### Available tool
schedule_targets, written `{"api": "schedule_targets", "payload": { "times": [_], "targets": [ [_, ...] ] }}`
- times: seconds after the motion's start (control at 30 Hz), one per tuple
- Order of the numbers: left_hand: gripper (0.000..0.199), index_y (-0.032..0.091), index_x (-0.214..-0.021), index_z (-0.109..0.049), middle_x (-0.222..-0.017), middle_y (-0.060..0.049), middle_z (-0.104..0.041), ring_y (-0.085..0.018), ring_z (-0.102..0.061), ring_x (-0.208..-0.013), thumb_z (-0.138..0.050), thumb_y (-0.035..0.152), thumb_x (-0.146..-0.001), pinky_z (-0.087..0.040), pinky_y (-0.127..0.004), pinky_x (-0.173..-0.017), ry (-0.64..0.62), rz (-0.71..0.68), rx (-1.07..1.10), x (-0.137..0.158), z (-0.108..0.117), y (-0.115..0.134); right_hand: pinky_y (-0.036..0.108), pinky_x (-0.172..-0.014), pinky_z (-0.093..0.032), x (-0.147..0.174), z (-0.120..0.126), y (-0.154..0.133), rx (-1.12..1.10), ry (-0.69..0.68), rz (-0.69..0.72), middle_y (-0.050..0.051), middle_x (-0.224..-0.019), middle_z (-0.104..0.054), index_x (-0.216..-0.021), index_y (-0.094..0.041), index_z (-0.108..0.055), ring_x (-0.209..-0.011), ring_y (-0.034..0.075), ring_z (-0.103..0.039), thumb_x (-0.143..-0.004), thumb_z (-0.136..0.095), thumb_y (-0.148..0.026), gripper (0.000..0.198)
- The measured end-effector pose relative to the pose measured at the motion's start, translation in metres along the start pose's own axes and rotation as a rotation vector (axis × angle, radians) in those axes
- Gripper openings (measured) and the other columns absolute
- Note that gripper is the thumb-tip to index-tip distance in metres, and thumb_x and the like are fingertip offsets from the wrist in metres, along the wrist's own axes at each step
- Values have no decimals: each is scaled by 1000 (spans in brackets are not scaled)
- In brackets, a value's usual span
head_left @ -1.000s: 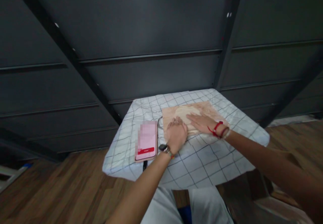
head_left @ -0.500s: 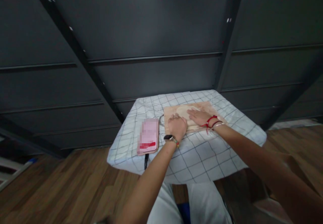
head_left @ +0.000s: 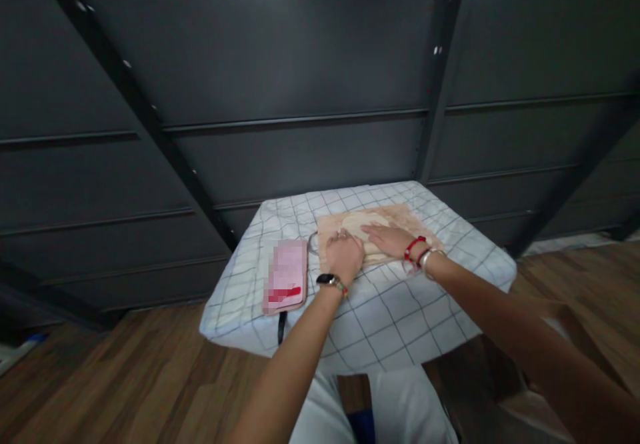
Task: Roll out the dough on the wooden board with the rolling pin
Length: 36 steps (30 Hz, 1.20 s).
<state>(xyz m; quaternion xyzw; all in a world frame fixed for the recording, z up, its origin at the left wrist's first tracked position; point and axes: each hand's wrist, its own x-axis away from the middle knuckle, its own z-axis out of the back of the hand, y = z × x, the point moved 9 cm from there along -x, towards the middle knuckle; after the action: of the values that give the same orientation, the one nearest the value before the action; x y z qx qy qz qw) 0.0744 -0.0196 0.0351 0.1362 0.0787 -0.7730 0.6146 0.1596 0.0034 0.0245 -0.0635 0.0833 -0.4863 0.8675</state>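
My left hand (head_left: 345, 255) is closed, knuckles up, on the left part of a thin tan-pink sheet (head_left: 327, 223). Whether anything is inside its fingers is hidden. My right hand (head_left: 389, 239) lies flat beside it, fingers stretched out over a pale, rounded flat piece (head_left: 367, 219) on that sheet. The hands are close together, and the right fingertips point toward the left hand. What the pale piece is made of I cannot tell. A thin grey loop (head_left: 312, 244) shows at the sheet's left edge.
A pink phone-like slab (head_left: 287, 274), partly blurred out, lies left of my left hand, with a dark strap (head_left: 282, 327) below it. A white checked cloth (head_left: 400, 327) covers the small table. Dark metal panels (head_left: 300, 157) stand right behind it. My knees are under the front edge.
The whole view has shifted slightly, so the table sits a little lower and further left. My right fingertips have slid slightly toward my left hand, which stays closed in place.
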Motion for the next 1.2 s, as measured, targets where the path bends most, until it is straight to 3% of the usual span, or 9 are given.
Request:
{"api": "schedule_targets", "payload": {
  "times": [0.13, 0.27, 0.37, 0.53, 0.7, 0.9, 1.07, 1.2],
  "targets": [
    [35, 2, -100, -61, -108, -22, -59, -26, -56, -101, -32, 18, -88, -40, -39, -84, -58, 11, -25, -8, -1, 0, 49, -105, -23, -5, 7, -2, 9, 3, -2, 9, -138, -40, -132, -20, -42, -124, 25, -38, -90, -37, -49, 51],
    [37, 1, -110, -57, -118, -22, -55, -25, -54, -106, -31, 18, -88, -39, -37, -88, 32, -21, -3, 17, 5, 7, 48, -107, -19, 16, 2, -15, 29, 16, 43, 4, -141, -37, -137, -24, -38, -130, 23, -30, -93, -27, -39, 48],
    [39, 1, -115, -54, -120, -21, -54, -25, -53, -108, -31, 18, -88, -38, -37, -91, 65, 10, 5, 32, 5, 7, 49, -107, -18, 33, -4, -23, 70, 44, 82, 5, -142, -34, -139, -19, -33, -133, 22, -25, -92, -22, -35, 51],
    [44, 3, -125, -48, -131, -17, -46, -24, -44, -120, -33, 21, -88, -32, -36, -99, 49, -40, -4, 32, 0, 7, 47, -108, -19, 46, -3, -10, 166, 144, 135, 6, -143, -33, -138, -17, -35, -133, 22, -25, -92, -27, -39, 52],
    [44, 5, -124, -50, -131, -15, -47, -25, -41, -122, -31, 24, -88, -26, -41, -104, 34, -34, -54, -1, -6, -7, 51, -105, -20, 29, 5, 23, 267, 207, 51, 7, -142, -34, -134, -19, -41, -131, 25, -27, -92, -27, -39, 48],
    [46, 8, -129, -42, -134, -13, -45, -20, -35, -127, -23, 23, -90, -24, -38, -105, 66, -124, 0, -76, -14, -20, 48, -98, -30, -41, 23, 61, 233, 227, -124, 10, -130, -49, -119, -17, -54, -122, 23, -39, -95, -20, -34, 45],
    [50, 6, -136, -29, -134, -15, -44, -21, -35, -127, -22, 25, -91, -32, -37, -100, -187, -130, 45, -113, -53, -32, 41, -93, -35, -71, 23, 88, 182, 162, -238, 11, -111, -60, -102, -14, -60, -109, 21, -50, -95, -23, -32, 42],
    [46, 8, -130, -36, -131, -15, -47, -21, -39, -124, -20, 26, -91, -36, -35, -96, -261, -160, 42, -115, -67, -34, 36, -96, -33, -50, 26, 70, 168, 198, -119, 12, -120, -55, -106, -14, -60, -115, 21, -46, -96, -20, -32, 45]
  ]
}}
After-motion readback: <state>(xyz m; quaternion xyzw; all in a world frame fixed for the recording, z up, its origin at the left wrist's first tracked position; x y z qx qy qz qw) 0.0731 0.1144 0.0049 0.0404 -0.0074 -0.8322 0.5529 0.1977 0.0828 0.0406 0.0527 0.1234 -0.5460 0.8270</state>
